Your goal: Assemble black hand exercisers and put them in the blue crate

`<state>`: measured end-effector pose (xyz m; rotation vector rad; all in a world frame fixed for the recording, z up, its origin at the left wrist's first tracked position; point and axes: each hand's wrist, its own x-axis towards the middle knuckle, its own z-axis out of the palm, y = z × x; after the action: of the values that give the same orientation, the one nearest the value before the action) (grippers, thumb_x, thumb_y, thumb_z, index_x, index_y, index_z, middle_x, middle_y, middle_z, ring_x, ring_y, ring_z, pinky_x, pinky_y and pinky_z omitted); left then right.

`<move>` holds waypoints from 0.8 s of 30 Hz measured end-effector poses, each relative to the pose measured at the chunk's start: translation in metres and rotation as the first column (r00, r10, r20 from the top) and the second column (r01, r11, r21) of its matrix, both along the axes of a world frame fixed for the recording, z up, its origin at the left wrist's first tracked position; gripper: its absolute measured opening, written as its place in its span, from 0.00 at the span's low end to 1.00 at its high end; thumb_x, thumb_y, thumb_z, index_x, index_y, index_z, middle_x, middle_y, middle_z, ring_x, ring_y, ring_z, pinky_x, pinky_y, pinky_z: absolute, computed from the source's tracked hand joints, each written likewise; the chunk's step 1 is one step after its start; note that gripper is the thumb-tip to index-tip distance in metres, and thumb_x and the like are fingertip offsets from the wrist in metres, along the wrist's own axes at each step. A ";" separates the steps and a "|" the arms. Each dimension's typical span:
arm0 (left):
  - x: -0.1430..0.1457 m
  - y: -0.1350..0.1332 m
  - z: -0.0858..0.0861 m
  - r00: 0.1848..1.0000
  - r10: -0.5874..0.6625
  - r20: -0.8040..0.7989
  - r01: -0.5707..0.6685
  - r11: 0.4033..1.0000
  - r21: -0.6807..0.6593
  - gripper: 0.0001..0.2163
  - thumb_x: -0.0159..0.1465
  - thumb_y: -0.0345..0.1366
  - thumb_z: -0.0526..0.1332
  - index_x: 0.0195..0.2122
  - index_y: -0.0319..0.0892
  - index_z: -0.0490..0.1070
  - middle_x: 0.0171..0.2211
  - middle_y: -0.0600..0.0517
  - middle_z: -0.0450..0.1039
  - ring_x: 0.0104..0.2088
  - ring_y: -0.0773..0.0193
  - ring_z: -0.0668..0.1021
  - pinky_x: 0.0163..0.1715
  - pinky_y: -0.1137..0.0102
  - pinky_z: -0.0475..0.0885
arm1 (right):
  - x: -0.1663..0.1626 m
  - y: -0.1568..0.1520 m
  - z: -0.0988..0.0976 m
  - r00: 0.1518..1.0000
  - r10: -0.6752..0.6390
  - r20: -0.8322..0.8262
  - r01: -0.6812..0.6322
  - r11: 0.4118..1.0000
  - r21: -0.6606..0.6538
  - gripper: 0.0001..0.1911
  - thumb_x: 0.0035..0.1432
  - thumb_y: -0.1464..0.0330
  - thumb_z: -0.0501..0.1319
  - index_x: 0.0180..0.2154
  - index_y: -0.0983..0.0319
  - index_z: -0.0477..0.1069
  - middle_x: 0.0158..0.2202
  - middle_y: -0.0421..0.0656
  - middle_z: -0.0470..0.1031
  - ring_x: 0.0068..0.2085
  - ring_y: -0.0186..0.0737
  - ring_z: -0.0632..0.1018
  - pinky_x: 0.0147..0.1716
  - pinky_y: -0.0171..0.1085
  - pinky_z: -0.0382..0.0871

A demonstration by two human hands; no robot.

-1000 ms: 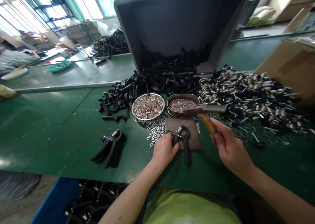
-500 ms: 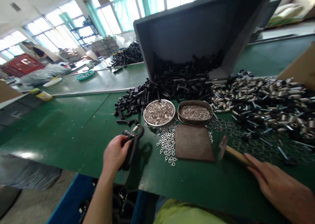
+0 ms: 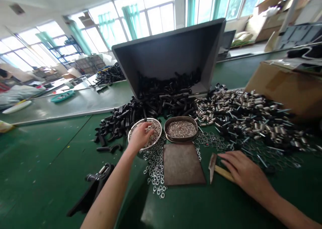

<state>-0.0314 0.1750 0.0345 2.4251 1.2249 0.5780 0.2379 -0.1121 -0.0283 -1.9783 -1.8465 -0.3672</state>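
My left hand (image 3: 141,136) is over a round metal dish (image 3: 129,135) of small silver pins (image 3: 154,135), thumb and fingers slightly apart at the pins. Beside my left forearm lies a black clamp-like part (image 3: 97,185) with a curved end and a metal piece across it. My right hand (image 3: 248,173) rests over the handle of a hammer (image 3: 223,173), its fingers stretched out past the wood rather than wrapped round it. The hammer head (image 3: 212,168) stands just right of a brown square plate (image 3: 183,165). The handle's end is hidden under my palm.
An oval tin (image 3: 181,139) holds tiny metal bits. Loose metal washers (image 3: 156,175) lie left of the plate. Black parts (image 3: 120,118) spill from a tipped grey bin (image 3: 171,57). Metal cylinders (image 3: 241,108), wire rings (image 3: 211,140) and a cardboard box (image 3: 289,88) are at the right.
My left hand has let go of the black part and moved to the pin dish. My right hand's fingers have straightened off the hammer handle. The view has turned right.
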 end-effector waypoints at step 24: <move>0.079 -0.002 0.013 0.468 0.174 0.866 0.097 0.964 -0.247 0.15 0.58 0.47 0.61 0.36 0.40 0.66 0.38 0.50 0.74 0.37 0.64 0.77 0.38 0.69 0.71 | 0.073 0.131 0.001 0.387 -0.121 -0.914 0.189 0.981 -0.049 0.09 0.56 0.64 0.58 0.38 0.59 0.62 0.38 0.45 0.75 0.31 0.37 0.77 0.29 0.37 0.73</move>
<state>0.0476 0.1734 0.0479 1.4309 0.7801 1.3689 0.3112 0.0184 -0.0272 -1.7042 -0.8783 0.5652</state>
